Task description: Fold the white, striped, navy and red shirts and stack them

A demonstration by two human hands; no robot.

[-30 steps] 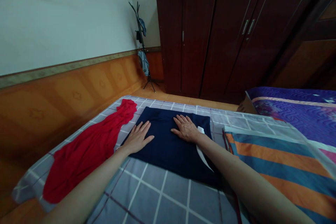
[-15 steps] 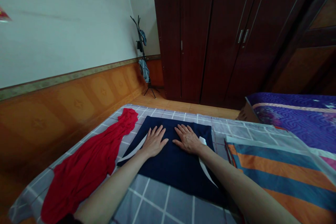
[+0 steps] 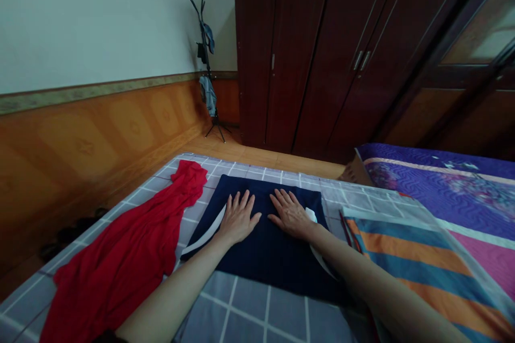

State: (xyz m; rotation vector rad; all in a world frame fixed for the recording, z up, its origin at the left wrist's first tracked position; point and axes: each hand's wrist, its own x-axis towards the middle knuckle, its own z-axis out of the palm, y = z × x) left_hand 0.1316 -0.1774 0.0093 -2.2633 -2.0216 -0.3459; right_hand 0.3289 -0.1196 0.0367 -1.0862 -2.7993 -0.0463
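A dark navy garment (image 3: 265, 257) with curved white strips near both sides lies flat on a grey checked bedsheet (image 3: 241, 305). My left hand (image 3: 238, 220) rests palm down on its left part, fingers stretched out. On the right part, my right hand (image 3: 292, 215) lies flat too, fingers spread, close to a small white patch. Neither hand grips anything. Left of the garment is a crumpled red cloth (image 3: 132, 246), and to the right lies a folded cloth with orange and teal stripes (image 3: 418, 262).
Beyond the bed stand a dark red wardrobe (image 3: 306, 59) and a black coat rack (image 3: 207, 59) with garments hung on it. A purple quilted cover (image 3: 434, 182) is at the right. An orange-panelled wall (image 3: 100, 134) runs along the left.
The view has shifted slightly, so the wardrobe and coat rack sit further left. Both hands stay flat on the navy garment, in nearly the same place.
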